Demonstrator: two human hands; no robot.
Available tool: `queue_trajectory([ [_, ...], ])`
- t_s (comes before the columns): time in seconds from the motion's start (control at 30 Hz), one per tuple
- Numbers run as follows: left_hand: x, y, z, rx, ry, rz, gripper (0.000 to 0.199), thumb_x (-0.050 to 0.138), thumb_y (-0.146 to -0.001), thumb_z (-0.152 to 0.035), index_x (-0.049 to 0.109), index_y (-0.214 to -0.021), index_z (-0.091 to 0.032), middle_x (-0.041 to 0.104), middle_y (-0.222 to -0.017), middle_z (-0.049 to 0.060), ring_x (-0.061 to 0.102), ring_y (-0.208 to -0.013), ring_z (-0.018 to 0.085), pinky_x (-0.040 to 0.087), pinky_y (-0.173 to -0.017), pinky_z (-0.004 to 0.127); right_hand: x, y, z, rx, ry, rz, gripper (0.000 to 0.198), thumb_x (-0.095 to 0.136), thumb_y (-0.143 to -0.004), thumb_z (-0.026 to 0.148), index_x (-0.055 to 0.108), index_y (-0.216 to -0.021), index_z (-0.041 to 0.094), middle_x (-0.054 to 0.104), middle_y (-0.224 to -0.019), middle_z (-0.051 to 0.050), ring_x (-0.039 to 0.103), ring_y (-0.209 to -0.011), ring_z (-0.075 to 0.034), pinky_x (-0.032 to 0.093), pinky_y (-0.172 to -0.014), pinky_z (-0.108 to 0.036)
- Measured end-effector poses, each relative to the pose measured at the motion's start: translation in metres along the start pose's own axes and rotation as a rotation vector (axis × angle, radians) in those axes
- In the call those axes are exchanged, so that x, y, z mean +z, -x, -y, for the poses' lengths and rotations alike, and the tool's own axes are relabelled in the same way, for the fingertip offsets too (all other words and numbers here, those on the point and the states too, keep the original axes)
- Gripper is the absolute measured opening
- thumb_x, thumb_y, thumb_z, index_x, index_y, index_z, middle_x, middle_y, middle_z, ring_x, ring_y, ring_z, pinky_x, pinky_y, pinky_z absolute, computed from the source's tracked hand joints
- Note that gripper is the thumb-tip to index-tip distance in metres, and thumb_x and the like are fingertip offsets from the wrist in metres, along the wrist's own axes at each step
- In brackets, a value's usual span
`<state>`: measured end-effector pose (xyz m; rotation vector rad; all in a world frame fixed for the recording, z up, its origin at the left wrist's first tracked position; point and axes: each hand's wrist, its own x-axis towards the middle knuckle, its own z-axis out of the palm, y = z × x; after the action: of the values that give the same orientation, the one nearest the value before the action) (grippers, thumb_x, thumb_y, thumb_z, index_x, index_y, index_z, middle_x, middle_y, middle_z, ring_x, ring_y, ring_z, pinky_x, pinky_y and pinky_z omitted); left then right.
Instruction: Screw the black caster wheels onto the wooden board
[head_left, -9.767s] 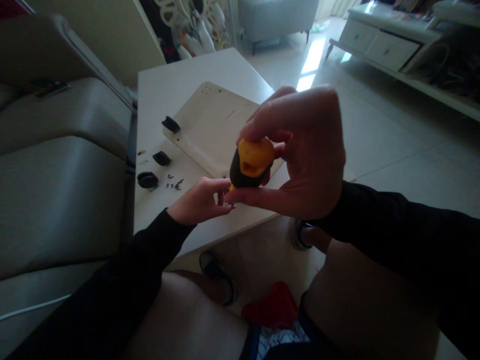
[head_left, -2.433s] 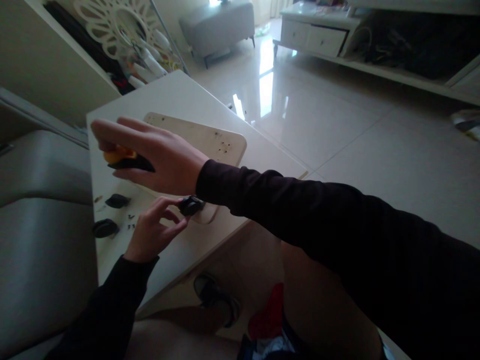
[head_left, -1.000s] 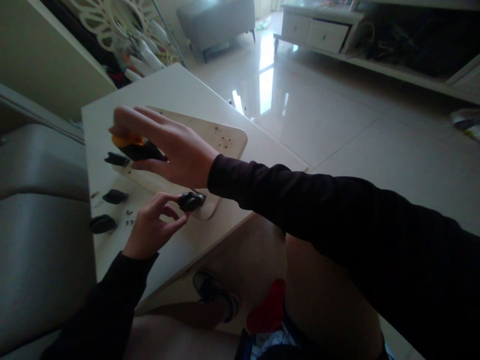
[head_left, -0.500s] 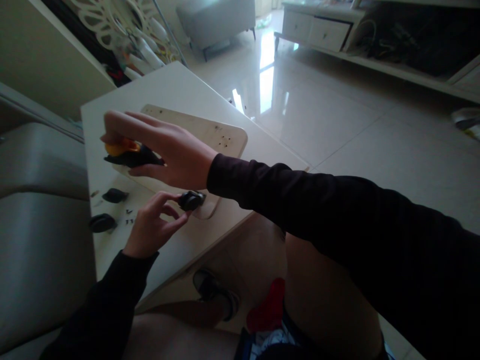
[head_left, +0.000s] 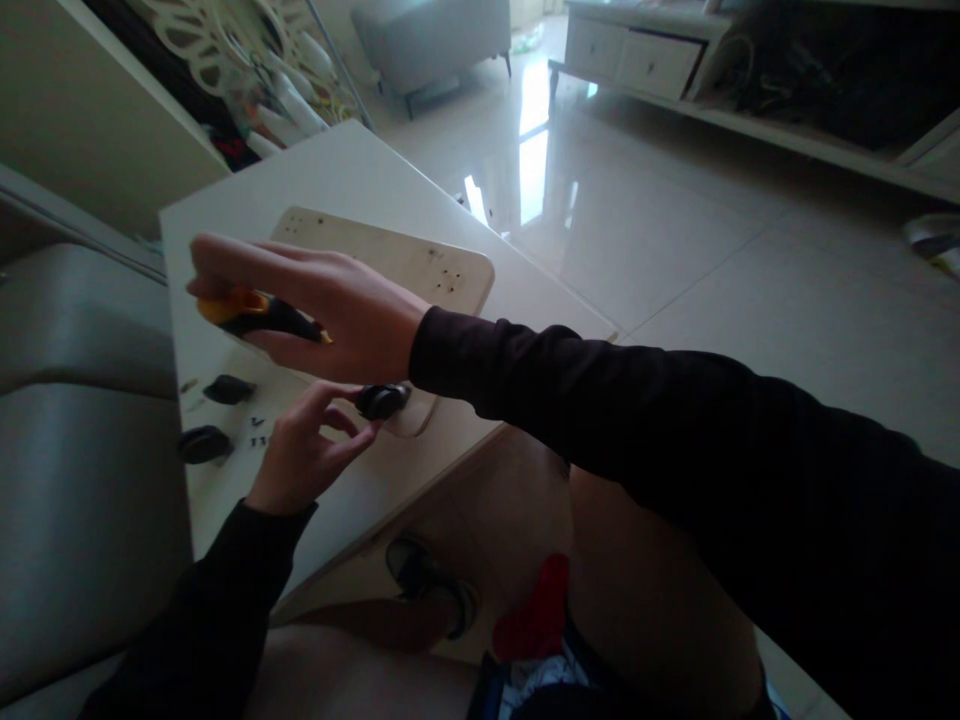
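Note:
My left hand [head_left: 311, 440] pinches a black caster wheel [head_left: 381, 401] between thumb and fingers, at the near corner of a pale board [head_left: 390, 255] with rounded corners and small screw holes. Above it, my right hand [head_left: 322, 300] is wrapped round the yellow-and-black handle of a screwdriver [head_left: 262, 315]; its tip is hidden. The right hand and sleeve cover the middle of the board. Left of the board, two more black casters, a farther one [head_left: 229, 389] and a nearer one [head_left: 204, 444], lie on the white table [head_left: 360, 170]. Several small dark screws [head_left: 257, 440] are beside them.
A grey seat [head_left: 82, 500] borders the table on the left. My legs and a shoe [head_left: 431, 580] are below the near edge, with a red item [head_left: 536, 610] nearby. Farther off are a white cabinet [head_left: 652, 65] and a grey sofa [head_left: 439, 50] on the tiled floor.
My right hand has shifted slightly left, and the screwdriver's handle has turned and tilted with it. My left hand keeps the caster in the same place.

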<state>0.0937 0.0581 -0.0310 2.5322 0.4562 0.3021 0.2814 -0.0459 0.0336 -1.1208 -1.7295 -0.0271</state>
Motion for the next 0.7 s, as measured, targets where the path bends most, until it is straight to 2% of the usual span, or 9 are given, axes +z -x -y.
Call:
queue_trajectory([
  [0.1, 0.000, 0.000, 0.002, 0.008, -0.014, 0.002, 0.037, 0.076, -0.082, -0.043, 0.061, -0.111, -0.025, 0.075, -0.104, 0.002, 0.071, -0.066, 0.015, 0.056, -0.067, 0.031, -0.003, -0.002, -0.002, 0.043, 0.043, 0.021, 0.066, 0.014, -0.097, 0.035, 0.028, -0.150, -0.001, 0.052, -0.143, -0.008, 0.052, -0.140, -0.016, 0.038, -0.121, -0.030],
  [0.2, 0.000, 0.000, 0.000, -0.002, 0.006, 0.004, 0.038, 0.075, -0.082, -0.046, 0.061, -0.111, -0.025, 0.074, -0.112, 0.005, 0.072, -0.068, 0.016, 0.056, -0.065, 0.031, -0.003, -0.005, -0.008, 0.042, 0.059, 0.130, 0.066, 0.017, -0.098, 0.038, 0.022, -0.155, 0.006, 0.046, -0.146, -0.007, 0.047, -0.144, -0.022, 0.039, -0.121, -0.035],
  [0.27, 0.000, 0.000, -0.002, -0.005, 0.009, 0.007, 0.038, 0.075, -0.081, -0.045, 0.061, -0.110, -0.025, 0.073, -0.114, 0.005, 0.072, -0.068, 0.016, 0.056, -0.065, 0.031, 0.000, -0.006, -0.009, 0.025, 0.050, 0.102, 0.064, 0.015, -0.098, 0.036, 0.023, -0.154, 0.006, 0.047, -0.144, -0.007, 0.050, -0.141, -0.020, 0.041, -0.119, -0.034],
  [0.37, -0.001, 0.000, -0.004, -0.005, -0.002, 0.000, 0.036, 0.075, -0.082, -0.042, 0.061, -0.110, -0.025, 0.074, -0.110, 0.004, 0.071, -0.067, 0.015, 0.056, -0.067, 0.031, 0.003, -0.005, -0.005, 0.031, 0.032, -0.088, 0.063, 0.006, -0.095, 0.023, 0.033, -0.147, -0.002, 0.054, -0.134, -0.007, 0.056, -0.130, -0.013, 0.041, -0.118, -0.031],
  [0.4, -0.001, 0.000, -0.004, -0.008, -0.003, -0.002, 0.036, 0.075, -0.081, -0.041, 0.061, -0.110, -0.025, 0.074, -0.109, 0.003, 0.071, -0.067, 0.015, 0.056, -0.067, 0.031, 0.004, -0.004, -0.003, 0.031, 0.031, -0.101, 0.065, 0.003, -0.094, 0.020, 0.033, -0.146, -0.004, 0.055, -0.132, -0.008, 0.056, -0.129, -0.012, 0.041, -0.118, -0.033],
  [0.47, 0.000, 0.000, -0.003, -0.015, 0.007, 0.003, 0.037, 0.076, -0.081, -0.041, 0.061, -0.111, -0.025, 0.074, -0.107, 0.003, 0.072, -0.068, 0.015, 0.056, -0.067, 0.030, 0.004, -0.003, -0.001, 0.022, 0.040, -0.028, 0.066, -0.002, -0.095, 0.020, 0.027, -0.149, -0.004, 0.056, -0.131, -0.007, 0.055, -0.132, -0.013, 0.041, -0.118, -0.036],
  [0.53, 0.000, 0.001, -0.003, -0.017, 0.011, 0.010, 0.037, 0.076, -0.082, -0.040, 0.061, -0.111, -0.025, 0.074, -0.102, 0.002, 0.072, -0.069, 0.016, 0.055, -0.068, 0.031, 0.001, -0.003, -0.002, 0.008, 0.054, 0.032, 0.065, 0.003, -0.098, 0.029, 0.026, -0.152, 0.002, 0.056, -0.134, -0.006, 0.053, -0.135, -0.016, 0.042, -0.116, -0.033],
  [0.63, -0.001, 0.001, -0.003, -0.033, -0.003, 0.025, 0.036, 0.077, -0.082, -0.037, 0.061, -0.112, -0.023, 0.073, -0.095, 0.001, 0.073, -0.070, 0.017, 0.055, -0.071, 0.032, -0.004, -0.006, -0.011, -0.015, 0.091, -0.059, 0.065, 0.009, -0.099, 0.037, 0.036, -0.149, 0.007, 0.058, -0.135, -0.001, 0.053, -0.136, -0.017, 0.040, -0.114, -0.026],
  [0.7, -0.002, 0.001, -0.004, -0.044, 0.001, 0.032, 0.037, 0.078, -0.083, -0.035, 0.060, -0.112, -0.022, 0.073, -0.094, 0.001, 0.072, -0.070, 0.017, 0.055, -0.071, 0.032, -0.008, -0.012, -0.019, -0.124, 0.171, 0.021, 0.070, 0.001, -0.097, 0.035, 0.037, -0.147, 0.001, 0.056, -0.135, -0.003, 0.052, -0.137, -0.019, 0.041, -0.113, -0.029],
])
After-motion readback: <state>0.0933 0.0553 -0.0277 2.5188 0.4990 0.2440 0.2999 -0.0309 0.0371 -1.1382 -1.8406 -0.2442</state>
